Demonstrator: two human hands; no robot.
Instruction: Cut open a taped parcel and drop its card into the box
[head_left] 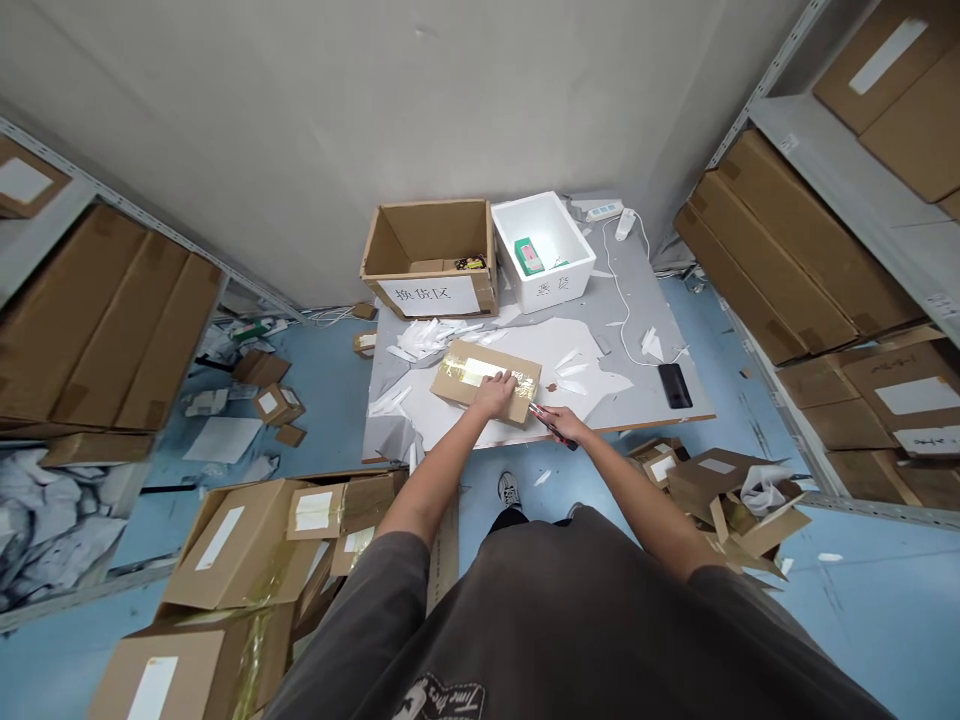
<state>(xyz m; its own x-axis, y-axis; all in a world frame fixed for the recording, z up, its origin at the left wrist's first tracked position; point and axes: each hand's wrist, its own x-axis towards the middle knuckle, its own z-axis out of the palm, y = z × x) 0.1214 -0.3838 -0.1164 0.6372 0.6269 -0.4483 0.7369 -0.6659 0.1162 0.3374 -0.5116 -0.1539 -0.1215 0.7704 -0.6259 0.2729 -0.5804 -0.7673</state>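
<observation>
A taped cardboard box with a white label lies slightly turned on the table near its front edge. My left hand rests on top of the box, its fingers stretched flat over the cardboard near the label. In my right hand is a slim red and black utility knife, with my fingers wrapped round it. The knife's tip meets the box's front right corner; whether it cuts into the cardboard I cannot tell. White paper scraps lie just right of the box.
Behind the box stand an open carton and a white foam box holding a green packet. A phone, a cable and a power strip lie on the right side. Cartons crowd the floor on both sides; loaded shelves flank the table.
</observation>
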